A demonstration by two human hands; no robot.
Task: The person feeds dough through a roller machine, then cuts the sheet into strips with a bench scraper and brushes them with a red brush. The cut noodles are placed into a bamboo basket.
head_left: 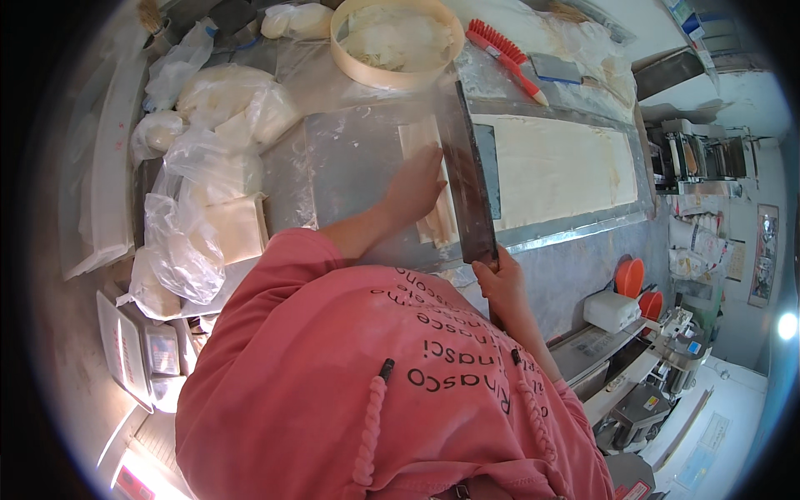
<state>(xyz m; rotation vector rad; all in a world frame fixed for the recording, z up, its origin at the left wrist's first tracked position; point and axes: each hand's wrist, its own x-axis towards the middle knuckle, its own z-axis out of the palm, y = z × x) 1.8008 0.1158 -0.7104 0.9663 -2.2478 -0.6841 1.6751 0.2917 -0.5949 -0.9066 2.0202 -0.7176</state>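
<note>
R hand [502,285] grip is wrapping snug around near end of long dark-bladed knife [468,175]. L hand [417,187] is resting on folded dough stack [437,228]; finger spread, can't tell. Stack's lying on bench [350,154], just L of knife; flat dough sheet [567,167] sitting R.

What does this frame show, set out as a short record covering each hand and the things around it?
left hand: on the folded pale dough, close to the blade; finger grip not clear
left hand point: left hand
right hand: right hand closed on the near end of the long dark blade
right of blade: flat pale dough sheet
beyond the hands: round wooden-rimmed container, red brush
left side: clear plastic bags
clothing: pink hooded top
</note>
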